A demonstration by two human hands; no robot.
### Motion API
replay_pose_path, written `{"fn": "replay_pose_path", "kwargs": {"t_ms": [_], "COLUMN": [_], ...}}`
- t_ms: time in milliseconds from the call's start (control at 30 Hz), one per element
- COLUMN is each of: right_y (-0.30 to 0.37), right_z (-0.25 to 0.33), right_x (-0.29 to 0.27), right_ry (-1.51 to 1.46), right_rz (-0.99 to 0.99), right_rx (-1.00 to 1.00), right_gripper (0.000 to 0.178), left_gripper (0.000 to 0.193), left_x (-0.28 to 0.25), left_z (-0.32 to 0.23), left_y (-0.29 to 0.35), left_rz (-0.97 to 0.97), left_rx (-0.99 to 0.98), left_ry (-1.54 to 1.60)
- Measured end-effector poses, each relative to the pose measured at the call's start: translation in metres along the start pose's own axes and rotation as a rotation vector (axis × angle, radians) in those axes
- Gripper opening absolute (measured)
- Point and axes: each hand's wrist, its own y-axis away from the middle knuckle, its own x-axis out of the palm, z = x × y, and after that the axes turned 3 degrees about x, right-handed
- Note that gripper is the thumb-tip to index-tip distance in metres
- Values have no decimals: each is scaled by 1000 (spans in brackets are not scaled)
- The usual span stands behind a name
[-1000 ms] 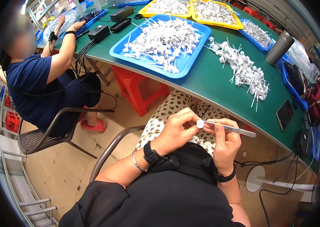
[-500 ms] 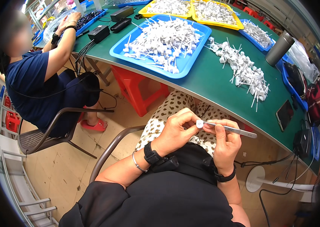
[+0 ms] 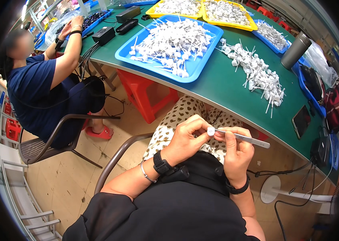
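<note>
Above my lap, my left hand [image 3: 188,135] pinches a small round white part [image 3: 211,131] between thumb and fingertips. My right hand [image 3: 237,149] is closed around metal tweezers [image 3: 253,140], whose tips point left and meet the white part. Fine detail on the part is too small to make out. Beyond my hands, a blue tray [image 3: 195,74] on the green table [image 3: 225,90] holds a heap of white parts with thin stems. A loose pile of similar white parts [image 3: 253,72] lies on the table to its right.
Yellow trays [image 3: 249,26] of white parts stand at the back. A dark bottle [image 3: 296,50] and a phone [image 3: 301,121] are on the right. A red stool [image 3: 141,94] sits under the table. At left, a co-worker [image 3: 37,80] handles dark pieces beside a black box [image 3: 103,35].
The tweezers' rear end has shifted slightly left and down with my right hand. My left hand stays almost still. The co-worker's head and arms have moved slightly.
</note>
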Motion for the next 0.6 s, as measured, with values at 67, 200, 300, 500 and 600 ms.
{"fn": "replay_pose_path", "kwargs": {"t_ms": [67,200,300,500,600], "right_y": [0,1,2,2,2], "right_z": [3,4,2,0,1], "right_x": [1,4,4,4,2], "right_ry": [-93,-91,-54,85,154], "right_rz": [-33,-38,-33,-36,-6], "right_rx": [60,49,47,-50,-59], "right_gripper": [10,12,12,8,7], "left_gripper": [9,10,9,8,8], "left_x": [0,0,1,5,4], "left_z": [-3,-3,-4,-2,-2], "left_y": [0,-1,-1,-1,-1], "left_rz": [-6,-20,-31,-47,-49], "left_rx": [10,18,27,56,88], "left_ry": [-12,0,9,-55,-106]}}
